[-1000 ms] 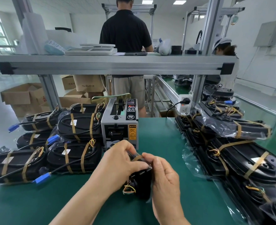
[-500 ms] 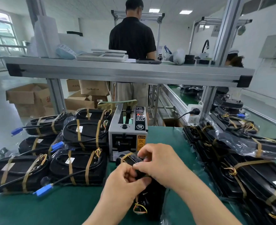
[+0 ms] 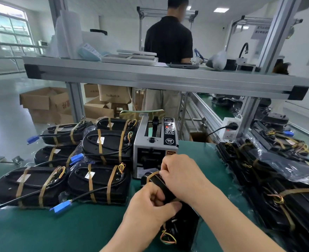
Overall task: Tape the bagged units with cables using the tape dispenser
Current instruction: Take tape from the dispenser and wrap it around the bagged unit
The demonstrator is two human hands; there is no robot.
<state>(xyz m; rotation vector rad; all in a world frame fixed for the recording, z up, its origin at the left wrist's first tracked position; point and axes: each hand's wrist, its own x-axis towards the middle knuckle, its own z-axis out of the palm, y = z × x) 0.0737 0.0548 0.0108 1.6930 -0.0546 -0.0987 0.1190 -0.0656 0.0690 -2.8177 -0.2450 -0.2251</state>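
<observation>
A black bagged unit (image 3: 182,221) stands on edge on the green mat, coloured wires at its near end. My left hand (image 3: 150,209) grips its near side, fingers curled round it. My right hand (image 3: 182,174) pinches the far top, where a tan tape strip (image 3: 152,175) wraps over the edge. The grey tape dispenser (image 3: 154,142) stands just behind the hands. Taped units with blue-plug cables (image 3: 97,182) lie stacked at the left.
More bagged black units (image 3: 281,182) pile along the right edge. A metal shelf (image 3: 150,77) spans overhead on posts. A person in a black shirt (image 3: 168,40) stands behind the bench. Cardboard boxes (image 3: 46,102) sit on the floor at the left.
My view has tilted up and drawn closer. My right hand has slid along the unit's top toward the dispenser, and my left hand has settled lower on the near side.
</observation>
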